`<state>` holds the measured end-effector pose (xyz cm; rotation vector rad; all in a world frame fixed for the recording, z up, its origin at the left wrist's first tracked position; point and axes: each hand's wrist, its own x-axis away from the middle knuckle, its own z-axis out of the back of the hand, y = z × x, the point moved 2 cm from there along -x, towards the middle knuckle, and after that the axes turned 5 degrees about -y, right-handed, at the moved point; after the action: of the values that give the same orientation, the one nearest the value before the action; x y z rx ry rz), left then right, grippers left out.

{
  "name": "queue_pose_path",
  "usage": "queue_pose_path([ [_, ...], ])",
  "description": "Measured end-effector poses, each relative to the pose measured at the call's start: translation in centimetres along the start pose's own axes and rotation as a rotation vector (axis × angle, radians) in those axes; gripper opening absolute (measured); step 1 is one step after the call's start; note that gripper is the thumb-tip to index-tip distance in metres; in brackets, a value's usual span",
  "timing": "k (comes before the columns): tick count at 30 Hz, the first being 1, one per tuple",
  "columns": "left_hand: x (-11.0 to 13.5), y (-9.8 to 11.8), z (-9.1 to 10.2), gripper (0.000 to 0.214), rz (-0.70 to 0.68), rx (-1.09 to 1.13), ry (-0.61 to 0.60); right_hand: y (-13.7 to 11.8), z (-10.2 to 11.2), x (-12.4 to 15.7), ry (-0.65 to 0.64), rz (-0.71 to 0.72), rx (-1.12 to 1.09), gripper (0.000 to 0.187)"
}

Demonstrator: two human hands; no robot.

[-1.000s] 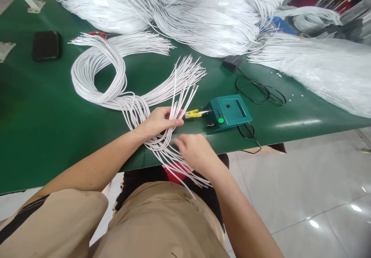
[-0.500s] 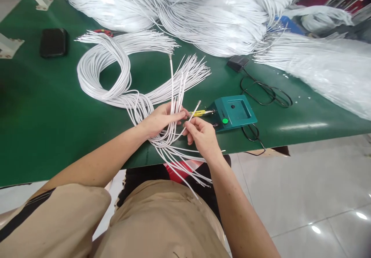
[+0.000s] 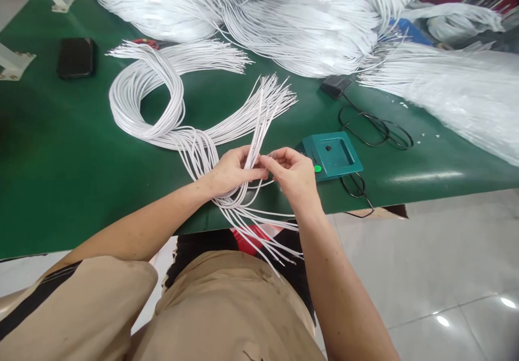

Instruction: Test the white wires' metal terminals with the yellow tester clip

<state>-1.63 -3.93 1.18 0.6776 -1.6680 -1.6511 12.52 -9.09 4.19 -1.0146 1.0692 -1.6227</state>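
Wires point away, up-right; left hand grips bunch, right hand pinches one.

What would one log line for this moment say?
left hand: shut on white wire bundle | right hand: pinching wire end | teal box: on green table, behind right hand

Green table lies bare leftward; wire bundle, teal box and black cord crowd ahead.

Two hands; one teal box
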Motion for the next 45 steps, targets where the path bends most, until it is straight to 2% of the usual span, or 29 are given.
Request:
queue_pose_path([
  [3, 0.1, 0.2, 0.0, 0.023, -0.001, -0.035, -0.032, -0.1, -0.2, -0.1, 0.050, -0.005, -0.044, 0.023],
  [9, 0.1, 0.2, 0.1, 0.026, 0.036, -0.046, -0.034, 0.8, -0.3, -0.1, 0.086, -0.008, -0.232, 0.038],
  [13, 0.1, 0.1, 0.1, 0.026, 0.016, -0.054, -0.016, 1.0, -0.6, 0.4, 0.043, -0.039, -0.089, 0.035],
  [16, 0.1, 0.2, 0.1, 0.026, 0.014, -0.082, -0.007, 0.9, -0.7, 0.6, 0.079, 0.000, 0.010, 0.028],
  [18, 0.1, 0.2, 0.1, 0.024, 0.020, -0.109, -0.017, 0.9, -0.6, 0.4, 0.125, 0.014, 0.007, 0.030],
  [22, 0.2, 0.4, 0.0, 0.023, 0.036, -0.115, -0.019, 1.3, -0.5, 0.2, 0.155, -0.018, -0.159, 0.043],
  [28, 0.1, 0.5, 0.1, 0.022, 0.041, -0.129, -0.013, 1.1, -0.6, 0.3, 0.074, -0.026, -0.290, 0.022],
  [31, 0.1, 0.2, 0.0, 0.020, 0.031, -0.097, -0.020, 1.4, -0.9, 0.2, 0.004, -0.062, -0.479, 0.017],
  [34, 0.1, -0.1, -0.2, 0.021, 0.020, -0.002, -0.019, 1.9, -1.2, 0.1, -0.066, -0.169, -0.716, 0.015],
  [36, 0.2, -0.2, -0.4, 0.023, 0.006, 0.080, -0.037, 2.2, -1.4, 0.0, -0.092, -0.208, -0.786, 0.011],
  [38, 0.2, -0.2, -0.5, 0.025, 0.005, 0.137, -0.062, 2.2, -1.2, -0.1, -0.082, -0.167, -0.730, 0.008],
  [41, 0.2, -0.3, -0.5, 0.027, 0.025, 0.167, -0.092, 1.7, -0.3, -0.2, -0.047, -0.006, -0.487, 0.025],
  [43, 0.1, -0.3, -0.5, 0.026, 0.030, 0.186, -0.113, 1.4, 0.3, -0.3, -0.062, 0.039, -0.345, 0.020],
  [45, 0.1, -0.3, -0.5, 0.024, 0.022, 0.203, -0.135, 1.3, 0.8, -0.4, -0.087, 0.012, -0.287, 0.012],
])
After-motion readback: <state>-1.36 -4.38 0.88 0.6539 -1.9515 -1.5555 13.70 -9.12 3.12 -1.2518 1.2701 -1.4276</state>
